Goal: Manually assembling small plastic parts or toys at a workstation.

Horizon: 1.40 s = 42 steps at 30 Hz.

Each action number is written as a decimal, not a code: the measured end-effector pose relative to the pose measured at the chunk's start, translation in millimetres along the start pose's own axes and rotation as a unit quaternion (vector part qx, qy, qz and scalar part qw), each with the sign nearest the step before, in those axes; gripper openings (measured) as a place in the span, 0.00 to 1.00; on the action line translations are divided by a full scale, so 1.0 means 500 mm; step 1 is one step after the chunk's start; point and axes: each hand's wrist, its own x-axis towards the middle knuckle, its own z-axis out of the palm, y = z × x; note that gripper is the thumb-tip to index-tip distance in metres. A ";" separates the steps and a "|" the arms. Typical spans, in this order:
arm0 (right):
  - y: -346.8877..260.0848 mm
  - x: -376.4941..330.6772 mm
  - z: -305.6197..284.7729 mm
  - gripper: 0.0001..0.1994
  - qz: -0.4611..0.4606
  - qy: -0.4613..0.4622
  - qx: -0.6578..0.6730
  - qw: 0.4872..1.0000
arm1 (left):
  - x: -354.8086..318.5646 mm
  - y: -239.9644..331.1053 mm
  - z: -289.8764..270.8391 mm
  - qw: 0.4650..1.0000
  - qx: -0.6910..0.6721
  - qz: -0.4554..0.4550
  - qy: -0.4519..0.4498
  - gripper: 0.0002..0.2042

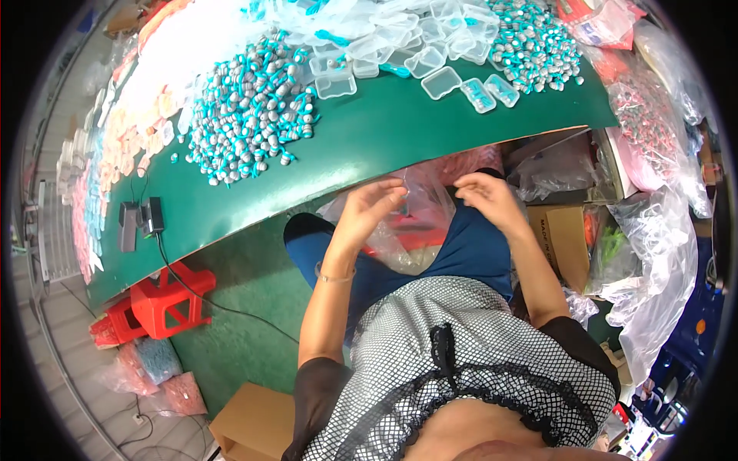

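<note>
Plastic bag on the lap, pinched by left hand and right hand; brown carton beside.

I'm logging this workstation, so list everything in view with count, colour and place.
Clear plastic bag: one, pinkish contents, on the lap, held by both hands.
Small grey-and-teal parts: two big heaps, on the green table.
Clear small boxes: many, table's far side.
Black adapter: one, table's left edge.
Red stools: two, on the floor, left.
Cardboard boxes: two, floor and right side.
Left hand: on the bag.
Right hand: on the bag.
</note>
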 end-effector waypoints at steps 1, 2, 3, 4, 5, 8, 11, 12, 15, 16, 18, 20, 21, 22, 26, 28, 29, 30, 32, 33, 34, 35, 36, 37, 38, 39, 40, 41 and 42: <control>-0.050 -0.017 -0.013 0.10 -0.037 0.021 -0.029 0.999 | -0.017 0.030 0.018 0.993 0.081 0.087 0.009 0.12; -0.091 -0.025 -0.030 0.09 -0.124 0.039 -0.081 0.988 | -0.027 0.065 0.037 0.971 0.162 0.175 0.018 0.08; -0.124 -0.024 -0.047 0.09 -0.188 0.086 -0.137 0.969 | -0.027 0.094 0.055 0.937 0.273 0.218 0.021 0.04; -0.155 -0.018 -0.060 0.09 -0.249 0.130 -0.191 0.941 | -0.029 0.124 0.080 0.936 0.273 0.223 0.016 0.04; -0.188 -0.011 -0.064 0.09 -0.259 0.179 -0.247 0.916 | -0.027 0.153 0.109 0.893 0.348 0.281 0.058 0.04; -0.238 0.051 -0.076 0.18 -0.348 0.261 -0.462 0.773 | 0.036 0.191 0.154 0.815 0.451 0.341 0.126 0.10; -0.213 0.111 -0.083 0.28 -0.276 0.254 -0.545 0.750 | 0.134 0.194 0.173 0.686 0.542 0.453 0.175 0.23; -0.202 0.123 -0.077 0.30 -0.263 0.251 -0.548 0.753 | 0.161 0.183 0.176 0.689 0.570 0.413 0.173 0.26; -0.193 0.136 -0.058 0.31 -0.241 0.258 -0.578 0.736 | 0.207 0.160 0.192 0.650 0.609 0.402 0.210 0.26; -0.193 0.137 -0.054 0.31 -0.243 0.258 -0.578 0.735 | 0.212 0.154 0.193 0.641 0.620 0.396 0.218 0.25; -0.195 0.138 -0.046 0.30 -0.208 0.245 -0.583 0.746 | 0.210 0.142 0.189 0.649 0.610 0.396 0.222 0.25; -0.187 0.148 -0.044 0.27 -0.213 0.244 -0.571 0.754 | 0.210 0.133 0.184 0.659 0.601 0.395 0.222 0.25; -0.185 0.153 -0.039 0.26 -0.219 0.255 -0.587 0.737 | 0.206 0.132 0.178 0.662 0.597 0.395 0.223 0.24; -0.181 0.155 -0.034 0.25 -0.225 0.266 -0.602 0.719 | 0.203 0.129 0.173 0.665 0.593 0.395 0.224 0.24; -0.189 0.144 -0.022 0.22 -0.241 0.257 -0.608 0.711 | 0.199 0.119 0.155 0.672 0.581 0.405 0.215 0.22; -0.185 0.162 -0.034 0.21 -0.289 0.261 -0.617 0.684 | 0.196 0.122 0.154 0.671 0.574 0.425 0.199 0.21; -0.182 0.163 -0.037 0.21 -0.278 0.257 -0.612 0.694 | 0.189 0.120 0.155 0.682 0.564 0.423 0.194 0.20; -0.178 0.161 -0.037 0.21 -0.276 0.252 -0.613 0.696 | 0.185 0.117 0.147 0.685 0.564 0.419 0.196 0.20; -0.172 0.160 -0.038 0.19 -0.295 0.245 -0.565 0.731 | 0.173 0.115 0.125 0.722 0.512 0.432 0.171 0.18; -0.181 0.147 -0.034 0.19 -0.297 0.251 -0.559 0.732 | 0.164 0.118 0.118 0.724 0.511 0.431 0.174 0.18; -0.182 0.133 -0.033 0.19 -0.298 0.246 -0.559 0.734 | 0.150 0.118 0.108 0.732 0.497 0.432 0.174 0.17; -0.181 0.116 -0.034 0.19 -0.322 0.256 -0.532 0.740 | 0.136 0.117 0.098 0.740 0.484 0.433 0.174 0.15; -0.179 0.098 -0.027 0.20 -0.349 0.264 -0.501 0.747 | 0.120 0.115 0.089 0.737 0.487 0.431 0.182 0.15; -0.171 0.068 -0.014 0.19 -0.336 0.234 -0.421 0.809 | 0.108 0.109 0.083 0.743 0.471 0.444 0.168 0.15; -0.164 0.036 0.005 0.19 -0.321 0.200 -0.336 0.863 | 0.095 0.107 0.077 0.747 0.456 0.458 0.154 0.14; -0.148 0.010 0.024 0.18 -0.302 0.114 -0.325 0.889 | 0.078 0.109 0.073 0.744 0.450 0.467 0.162 0.13; -0.118 -0.011 0.041 0.17 -0.280 0.030 -0.313 0.907 | 0.071 0.109 0.062 0.742 0.451 0.468 0.166 0.13; -0.050 -0.023 0.059 0.16 -0.206 -0.016 -0.245 0.947 | 0.068 0.113 0.055 0.732 0.464 0.460 0.192 0.12; 0.032 -0.010 0.081 0.16 -0.131 -0.065 -0.169 0.975 | 0.064 0.120 0.045 0.720 0.481 0.448 0.222 0.12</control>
